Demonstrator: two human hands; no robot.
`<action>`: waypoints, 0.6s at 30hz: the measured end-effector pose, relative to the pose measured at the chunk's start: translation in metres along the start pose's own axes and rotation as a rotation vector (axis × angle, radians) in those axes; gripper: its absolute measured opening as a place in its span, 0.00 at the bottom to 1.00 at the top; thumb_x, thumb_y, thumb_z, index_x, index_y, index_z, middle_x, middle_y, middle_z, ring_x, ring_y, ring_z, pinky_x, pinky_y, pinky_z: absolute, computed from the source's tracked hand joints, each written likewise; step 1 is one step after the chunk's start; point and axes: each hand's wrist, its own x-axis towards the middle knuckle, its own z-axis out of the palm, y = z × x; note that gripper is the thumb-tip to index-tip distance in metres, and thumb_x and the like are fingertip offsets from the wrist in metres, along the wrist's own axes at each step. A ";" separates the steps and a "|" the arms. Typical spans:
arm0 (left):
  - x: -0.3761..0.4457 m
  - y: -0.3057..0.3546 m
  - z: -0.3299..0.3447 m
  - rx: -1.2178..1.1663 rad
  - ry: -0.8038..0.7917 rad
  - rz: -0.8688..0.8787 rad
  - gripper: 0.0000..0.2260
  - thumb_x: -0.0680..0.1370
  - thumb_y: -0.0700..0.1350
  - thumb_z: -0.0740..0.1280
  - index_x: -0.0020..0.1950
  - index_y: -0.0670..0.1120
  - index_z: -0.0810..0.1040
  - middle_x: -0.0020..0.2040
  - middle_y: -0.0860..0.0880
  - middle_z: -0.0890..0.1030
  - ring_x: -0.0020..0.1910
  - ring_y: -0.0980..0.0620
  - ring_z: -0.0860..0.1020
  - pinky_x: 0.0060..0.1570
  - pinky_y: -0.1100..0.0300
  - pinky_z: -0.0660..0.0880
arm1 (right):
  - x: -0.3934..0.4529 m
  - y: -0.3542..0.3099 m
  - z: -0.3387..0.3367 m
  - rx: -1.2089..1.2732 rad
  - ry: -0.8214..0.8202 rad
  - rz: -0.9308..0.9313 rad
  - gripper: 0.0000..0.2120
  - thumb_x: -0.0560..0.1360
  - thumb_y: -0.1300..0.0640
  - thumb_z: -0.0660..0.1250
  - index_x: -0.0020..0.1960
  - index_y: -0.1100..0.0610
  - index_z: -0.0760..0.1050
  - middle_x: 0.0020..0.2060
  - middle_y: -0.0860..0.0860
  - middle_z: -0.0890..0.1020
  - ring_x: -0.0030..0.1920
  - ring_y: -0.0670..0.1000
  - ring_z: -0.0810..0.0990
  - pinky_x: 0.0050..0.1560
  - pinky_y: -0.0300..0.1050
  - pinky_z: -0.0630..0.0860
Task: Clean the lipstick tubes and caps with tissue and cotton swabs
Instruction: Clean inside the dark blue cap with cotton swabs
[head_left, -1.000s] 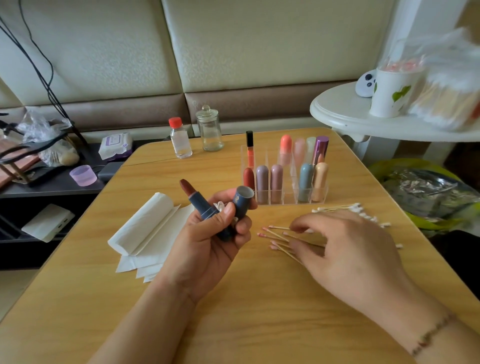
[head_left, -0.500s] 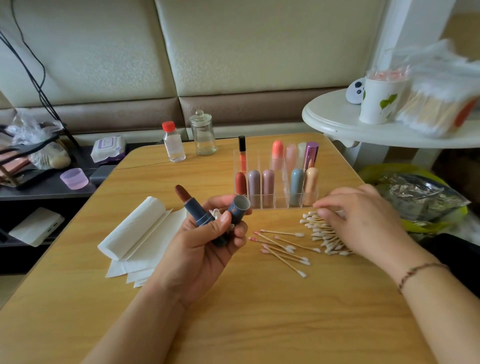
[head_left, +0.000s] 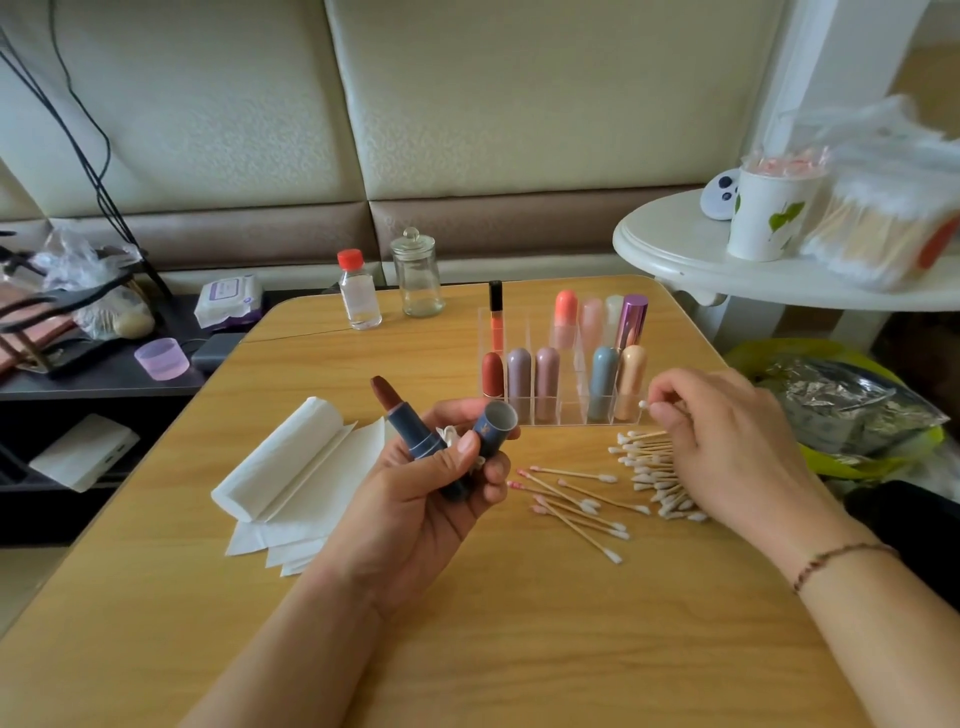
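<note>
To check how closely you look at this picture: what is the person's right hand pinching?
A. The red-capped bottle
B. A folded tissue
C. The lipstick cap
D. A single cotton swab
D: the right hand pinches one cotton swab above the pile of swabs, while the left hand holds the open lipstick and its cap.

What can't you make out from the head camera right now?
- Lower part of the lipstick tube: hidden by the left hand.
- Shaft of the cotton swab: hidden by the right hand; only the tip shows.
- Inside of the cap: too small to judge whether it is clean.
- Bag of swabs on the side table: blurred, cut by the right edge.
</note>
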 end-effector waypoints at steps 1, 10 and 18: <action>0.000 0.000 0.000 0.001 -0.001 0.002 0.16 0.64 0.39 0.80 0.49 0.42 0.82 0.46 0.41 0.80 0.35 0.50 0.76 0.35 0.60 0.76 | -0.001 -0.001 -0.001 0.043 0.053 -0.024 0.04 0.81 0.55 0.60 0.49 0.51 0.73 0.37 0.42 0.75 0.41 0.50 0.75 0.43 0.50 0.73; 0.000 0.000 -0.001 0.031 -0.038 -0.002 0.15 0.65 0.40 0.80 0.49 0.42 0.82 0.47 0.41 0.79 0.36 0.50 0.76 0.36 0.60 0.76 | -0.008 -0.031 -0.020 0.461 0.237 -0.224 0.07 0.79 0.55 0.62 0.46 0.54 0.77 0.30 0.42 0.75 0.32 0.45 0.75 0.31 0.29 0.65; -0.001 -0.003 -0.004 0.045 -0.102 -0.002 0.12 0.68 0.38 0.77 0.50 0.43 0.82 0.48 0.40 0.79 0.40 0.49 0.78 0.41 0.58 0.76 | -0.017 -0.046 -0.034 0.748 0.101 -0.250 0.10 0.80 0.48 0.61 0.44 0.50 0.76 0.29 0.50 0.74 0.27 0.45 0.68 0.28 0.34 0.63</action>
